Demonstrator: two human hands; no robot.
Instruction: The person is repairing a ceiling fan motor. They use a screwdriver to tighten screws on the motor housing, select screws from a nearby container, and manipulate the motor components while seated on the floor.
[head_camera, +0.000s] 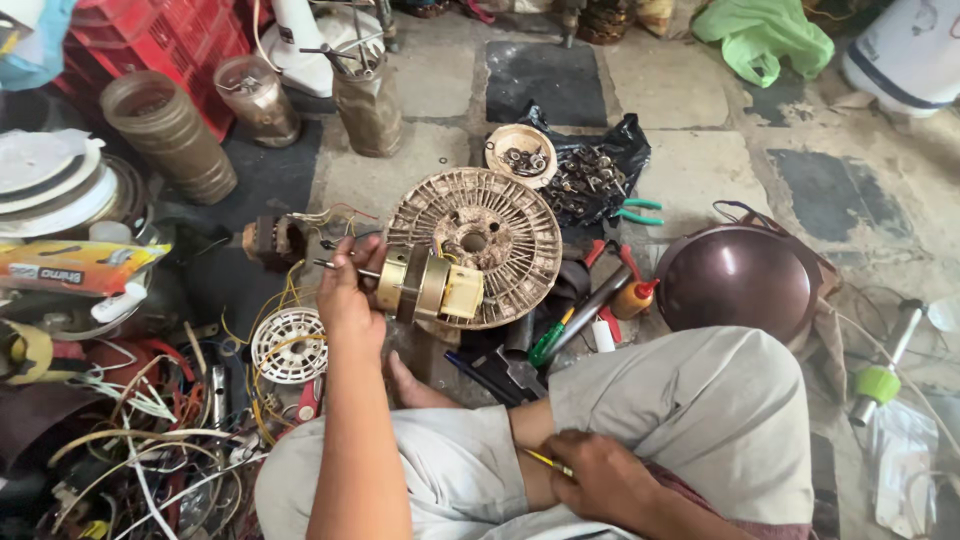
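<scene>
Your left hand (345, 295) holds a small gold motor (428, 285) by its thin metal rod over a dusty round fan cover (500, 225) on the floor, while your right hand (600, 475) rests on your leg pinching a thin yellow stick (547, 461).

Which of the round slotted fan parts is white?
The small vented disc just below the left hand, among the wires. The bigger finned wheel behind the motor is dirty tan.
</scene>
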